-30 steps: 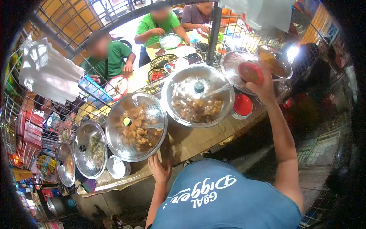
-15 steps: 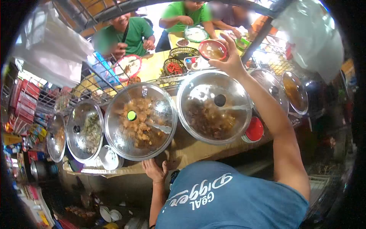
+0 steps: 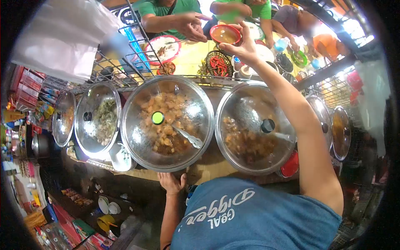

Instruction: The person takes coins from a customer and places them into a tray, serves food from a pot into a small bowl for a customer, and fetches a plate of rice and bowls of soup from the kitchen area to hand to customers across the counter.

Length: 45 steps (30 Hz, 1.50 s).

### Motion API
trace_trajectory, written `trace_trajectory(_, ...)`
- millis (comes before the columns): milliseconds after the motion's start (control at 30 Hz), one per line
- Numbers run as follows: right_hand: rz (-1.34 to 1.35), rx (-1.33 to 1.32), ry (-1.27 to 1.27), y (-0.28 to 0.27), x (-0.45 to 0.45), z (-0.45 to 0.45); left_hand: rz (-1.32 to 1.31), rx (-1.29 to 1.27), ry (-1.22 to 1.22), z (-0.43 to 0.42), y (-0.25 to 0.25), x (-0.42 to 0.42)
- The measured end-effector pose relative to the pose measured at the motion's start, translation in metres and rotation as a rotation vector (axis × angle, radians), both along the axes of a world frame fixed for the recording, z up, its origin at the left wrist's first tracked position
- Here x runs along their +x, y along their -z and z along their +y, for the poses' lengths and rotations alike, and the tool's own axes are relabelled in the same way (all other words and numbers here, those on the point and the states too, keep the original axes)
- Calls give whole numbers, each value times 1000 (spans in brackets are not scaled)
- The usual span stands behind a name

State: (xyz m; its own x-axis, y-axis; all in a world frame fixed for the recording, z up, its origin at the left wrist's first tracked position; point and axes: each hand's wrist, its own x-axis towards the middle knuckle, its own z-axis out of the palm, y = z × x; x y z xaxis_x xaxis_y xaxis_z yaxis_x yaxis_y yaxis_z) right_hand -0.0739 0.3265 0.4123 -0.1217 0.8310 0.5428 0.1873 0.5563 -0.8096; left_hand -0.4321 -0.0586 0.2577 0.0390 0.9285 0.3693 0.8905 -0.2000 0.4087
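Observation:
My right hand stretches out over the pots, thumb and fingers closed around a small red bowl of brownish broth. A seated person's hands are just left of the bowl; whether they touch it I cannot tell. My left hand rests on the counter's front edge with its fingers spread, holding nothing. Just beyond it stands a large pot under a glass lid with a green knob, with chunky brown food and a spoon visible through the glass. Beneath my right forearm is another glass-lidded pot with a black knob.
More lidded pots line the counter on both sides. A wire grille stands at the left. On the yellow table beyond are a plate of food and a basket of red chilies. White bowls sit between pots.
My view has shifted, so the pots appear lower-right and larger. The bowl is now farther out over the table, and the green-shirted person's hands have come close to it. My left hand stays at the edge.

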Motion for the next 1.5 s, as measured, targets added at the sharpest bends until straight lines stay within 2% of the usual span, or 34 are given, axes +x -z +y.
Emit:
trace_trajectory(233, 1, -14, -55, 4, -29, 26, -20, -17, -18, 1, -1, 0)
trace_trajectory(333, -77, 34, -24, 10, -33, 37, -19, -35, 6, 1, -2, -1)
trace_trajectory(600, 3, 24, -135, -2, -47, 42, -65, -39, 6, -1, -1, -3)
trace_trajectory(667, -84, -138, -61, -12, -49, 36, -58, -55, 3, 0, -3, -2)
trace_trajectory(800, -153, -84, -9, -11, -53, 45, -60, 9, -8, 3, -5, 1)
trace_trajectory(833, -306, -9, 76, -14, -52, 46, -59, 10, -5, 2, -5, 1)
trace_trajectory(933, -303, -24, 79, -9, -56, 51, -47, -21, -6, 2, -3, -2)
trace_trajectory(967, -106, 62, -29, 7, -61, 62, -37, -47, 4, 1, -2, -3)
trace_trajectory(1133, -34, -2, -52, 16, -70, 69, -49, -19, 21, 0, 4, -3)
trace_trajectory(1200, -212, 79, 35, 27, -63, 76, -33, -19, 56, -1, 2, -2)
trace_trajectory(1267, -148, -23, -24, 23, -58, 63, -33, 2, 19, 1, 2, -1)
trace_trajectory(1333, -231, -104, 47, 7, -49, 35, -67, -17, 16, 2, 2, 0)
trace_trajectory(1400, -305, -67, 69, -10, -36, 6, 17, -22, 21, -2, 9, -5)
trace_trajectory(1433, -317, -130, 50, -22, -29, -15, 8, -8, 34, -5, 9, -7)
trace_trajectory(1500, -411, -4, 54, -36, -4, -39, -60, 33, 66, 4, 4, -2)
